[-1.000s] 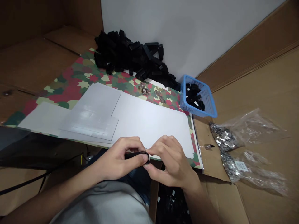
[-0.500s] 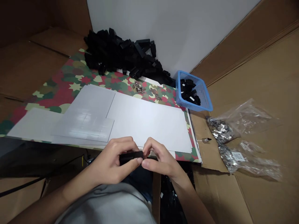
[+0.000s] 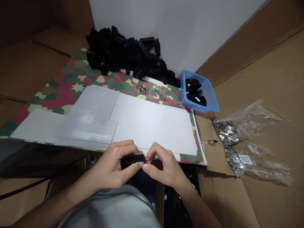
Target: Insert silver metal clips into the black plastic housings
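My left hand (image 3: 122, 164) is wrapped round a small black rectangular plastic case (image 3: 130, 160), held level just past the table's front edge. At the right end of the case, my right hand (image 3: 162, 163) closes thumb and forefinger in a pinch. A tiny piece may be between those fingertips, too small to make out. White sheets (image 3: 152, 126) lie on the table beyond both hands. Two small heaps of metal pieces (image 3: 142, 88) rest behind the sheets on the patterned cover.
A large pile of black cases (image 3: 123, 52) leans on the wall at the back. The blue basket (image 3: 212, 95) at the back right holds several black parts. Clear bags of metal pieces (image 3: 229, 133) lie on cardboard to the right. Below the table are more black parts (image 3: 175, 205).
The case has been turned so its broad side shows, and my right hand has shifted from over its end to a pinch beside it. The camera view has also swung slightly.
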The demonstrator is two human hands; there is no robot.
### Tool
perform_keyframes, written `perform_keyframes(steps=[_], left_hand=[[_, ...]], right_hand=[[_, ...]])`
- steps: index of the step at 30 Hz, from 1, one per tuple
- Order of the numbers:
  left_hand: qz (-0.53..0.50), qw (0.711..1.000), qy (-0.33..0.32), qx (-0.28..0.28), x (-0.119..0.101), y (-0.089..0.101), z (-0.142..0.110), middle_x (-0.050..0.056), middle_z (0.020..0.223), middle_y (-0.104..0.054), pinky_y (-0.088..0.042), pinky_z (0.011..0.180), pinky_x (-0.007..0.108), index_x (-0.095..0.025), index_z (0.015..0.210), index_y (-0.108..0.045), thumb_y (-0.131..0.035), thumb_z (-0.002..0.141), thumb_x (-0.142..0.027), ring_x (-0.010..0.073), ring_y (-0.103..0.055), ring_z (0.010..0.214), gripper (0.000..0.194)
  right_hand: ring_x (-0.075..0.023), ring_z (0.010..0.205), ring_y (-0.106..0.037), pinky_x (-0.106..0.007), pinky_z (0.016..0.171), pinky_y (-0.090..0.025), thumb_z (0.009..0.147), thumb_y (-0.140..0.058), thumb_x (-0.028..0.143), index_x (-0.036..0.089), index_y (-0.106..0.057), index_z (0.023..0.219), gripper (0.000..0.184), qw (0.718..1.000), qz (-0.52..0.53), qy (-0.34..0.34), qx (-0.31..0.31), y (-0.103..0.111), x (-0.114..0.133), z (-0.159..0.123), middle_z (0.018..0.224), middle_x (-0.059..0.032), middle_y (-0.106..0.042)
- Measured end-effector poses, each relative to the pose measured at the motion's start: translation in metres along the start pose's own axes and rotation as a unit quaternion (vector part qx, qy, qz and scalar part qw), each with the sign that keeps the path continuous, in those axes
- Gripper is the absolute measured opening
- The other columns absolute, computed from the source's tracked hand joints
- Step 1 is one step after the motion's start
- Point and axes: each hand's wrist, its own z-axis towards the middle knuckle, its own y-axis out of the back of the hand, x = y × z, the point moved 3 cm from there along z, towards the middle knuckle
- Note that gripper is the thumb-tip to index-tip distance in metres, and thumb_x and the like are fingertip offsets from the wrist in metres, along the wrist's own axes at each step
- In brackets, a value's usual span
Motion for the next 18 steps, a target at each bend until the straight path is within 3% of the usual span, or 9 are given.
perform_keyframes(steps=[3, 6, 8, 10, 12, 15, 18], left_hand=[[-0.179, 0.98, 0.085, 0.027, 0.007, 0.0, 0.005, -0.001, 0.061, -0.052, -0.032, 0.058, 0.024, -0.016, 0.066, -0.062, -0.063, 0.081, -0.036, 0.0123, -0.045, 0.06, 0.025], [-0.354, 0.911, 0.198, 0.077, 0.011, -0.007, 0.008, -0.003, 0.057, -0.048, -0.028, 0.054, 0.023, -0.015, 0.064, -0.06, -0.068, 0.073, -0.045, 0.0107, -0.04, 0.054, 0.032], [-0.413, 0.873, 0.247, 0.078, 0.009, -0.012, 0.009, 0.0, 0.06, -0.055, -0.032, 0.057, 0.023, -0.015, 0.066, -0.063, -0.074, 0.064, -0.045, 0.0125, -0.046, 0.058, 0.032], [-0.433, 0.86, 0.262, 0.061, 0.006, -0.015, 0.01, 0.001, 0.066, -0.059, -0.038, 0.065, 0.025, -0.015, 0.069, -0.066, -0.078, 0.06, -0.043, 0.0165, -0.053, 0.068, 0.032], [-0.42, 0.876, 0.23, 0.057, 0.002, -0.012, 0.014, 0.002, 0.073, -0.062, -0.04, 0.074, 0.028, -0.016, 0.071, -0.065, -0.077, 0.064, -0.045, 0.0199, -0.056, 0.079, 0.032], [-0.329, 0.935, 0.121, 0.061, -0.006, 0.006, 0.029, 0.002, 0.083, -0.061, -0.038, 0.078, 0.029, -0.018, 0.083, -0.063, -0.062, 0.078, -0.055, 0.0198, -0.053, 0.083, 0.037], [-0.206, 0.978, 0.041, -0.008, -0.017, 0.032, 0.047, 0.002, 0.089, -0.057, -0.037, 0.078, 0.028, -0.02, 0.095, -0.06, -0.051, 0.086, -0.054, 0.0195, -0.05, 0.087, 0.036]], right_hand=[[-0.0137, 0.07, -0.059, -0.026, 0.066, -0.049, 0.087, -0.058, 0.032, 0.022, -0.054, 0.088, 0.011, 0.999, 0.006, 0.009, 0.032, 0.014, 0.0, 0.001, 0.077, 0.001, -0.06], [-0.0159, 0.076, -0.061, -0.03, 0.073, -0.05, 0.089, -0.058, 0.037, 0.022, -0.054, 0.101, 0.02, 0.998, -0.022, 0.029, 0.043, 0.025, 0.007, 0.004, 0.082, -0.0007, -0.061], [-0.0169, 0.079, -0.061, -0.03, 0.074, -0.05, 0.086, -0.061, 0.039, 0.022, -0.054, 0.105, 0.026, 0.996, -0.051, 0.039, 0.061, 0.024, 0.013, 0.006, 0.085, -0.0013, -0.061], [-0.0164, 0.079, -0.06, -0.029, 0.072, -0.049, 0.084, -0.064, 0.037, 0.022, -0.055, 0.102, 0.025, 0.994, -0.074, 0.052, 0.066, 0.02, 0.018, 0.007, 0.086, -0.0009, -0.06], [-0.0143, 0.073, -0.057, -0.026, 0.066, -0.048, 0.081, -0.064, 0.031, 0.022, -0.056, 0.093, 0.018, 0.994, -0.074, 0.074, 0.037, 0.018, 0.02, 0.008, 0.081, 0.0006, -0.057], [-0.0128, 0.064, -0.053, -0.024, 0.059, -0.046, 0.075, -0.061, 0.024, 0.022, -0.053, 0.083, 0.011, 0.992, -0.053, 0.11, -0.037, 0.026, 0.017, 0.008, 0.072, 0.003, -0.053], [-0.0133, 0.062, -0.052, -0.024, 0.057, -0.044, 0.074, -0.058, 0.023, 0.022, -0.053, 0.08, 0.009, 0.983, -0.049, 0.127, -0.121, 0.041, 0.012, 0.007, 0.068, 0.0033, -0.051]])
